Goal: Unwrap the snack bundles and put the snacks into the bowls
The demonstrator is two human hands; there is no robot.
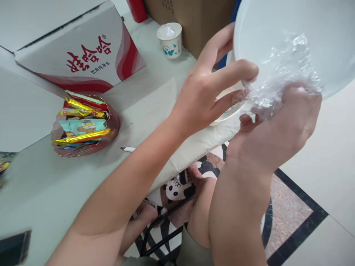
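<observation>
Crinkled clear plastic film stretches between my two hands, in front of a large white round container. My right hand is bunched around the film, slightly blurred. With thumb and finger, my left hand holds the film's left edge; its upper fingers reach behind the container's rim. Below the left fingers, part of a pale rounded rim shows at the table edge, mostly covered by the hand. A paper cup with blue leaf prints stands farther back, with crumpled clear plastic in it.
On the cloth-covered table are a white-and-red carton, a pink bowl of wrapped snacks, a small white stick-like object and a dark phone. A brown cardboard box stands behind. Bare legs and patterned floor show below.
</observation>
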